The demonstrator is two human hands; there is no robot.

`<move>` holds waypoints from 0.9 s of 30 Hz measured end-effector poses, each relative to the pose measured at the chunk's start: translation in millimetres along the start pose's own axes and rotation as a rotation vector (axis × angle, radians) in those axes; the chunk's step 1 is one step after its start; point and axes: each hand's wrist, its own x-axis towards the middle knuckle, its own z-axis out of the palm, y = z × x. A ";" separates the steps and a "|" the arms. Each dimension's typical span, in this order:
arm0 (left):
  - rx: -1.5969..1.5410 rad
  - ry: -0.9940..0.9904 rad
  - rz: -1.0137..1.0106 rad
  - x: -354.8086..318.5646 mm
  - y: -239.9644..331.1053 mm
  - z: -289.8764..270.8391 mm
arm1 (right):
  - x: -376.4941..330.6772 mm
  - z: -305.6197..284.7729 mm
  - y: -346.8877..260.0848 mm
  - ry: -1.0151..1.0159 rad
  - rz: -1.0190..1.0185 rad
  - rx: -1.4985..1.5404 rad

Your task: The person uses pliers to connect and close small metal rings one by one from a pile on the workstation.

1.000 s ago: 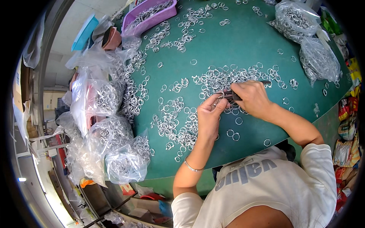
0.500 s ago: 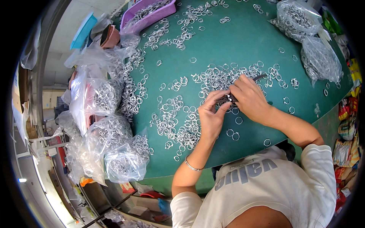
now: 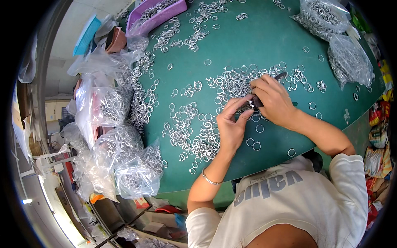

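My left hand (image 3: 231, 126) is closed, thumb and fingers pinched around a small dark piece with a bright spot on it; its kind is too small to make out. My right hand (image 3: 273, 99) wraps around a dark hand tool (image 3: 281, 76), whose end sticks out above the knuckles. The tool's dark front part (image 3: 256, 102) meets the piece in my left fingers. Both hands hover at the near edge of a heap of silver-coloured metal rings (image 3: 231, 84), many with a small raised top. More loose rings (image 3: 194, 140) lie left of my left wrist.
Clear plastic bags of rings (image 3: 120, 144) line the left edge of the green table (image 3: 256, 37). A purple tray (image 3: 161, 18) with rings stands at the far left, near a blue basin (image 3: 86, 36). Two more ring bags (image 3: 349, 60) lie at the far right.
My right hand has shifted slightly and the tool's front part shows more between the hands. My left hand keeps its pinch. The view has tilted a little.
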 end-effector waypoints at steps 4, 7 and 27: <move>0.015 0.018 0.041 -2.1 0.9 1.6 | -1.6 0.0 4.5 -0.036 -0.033 -0.073; 0.033 0.057 0.077 -3.0 -0.5 5.6 | -1.1 0.9 2.5 0.031 -0.055 -0.033; 0.169 0.060 0.152 -2.5 5.2 8.1 | -2.6 1.8 5.6 0.061 -0.062 -0.056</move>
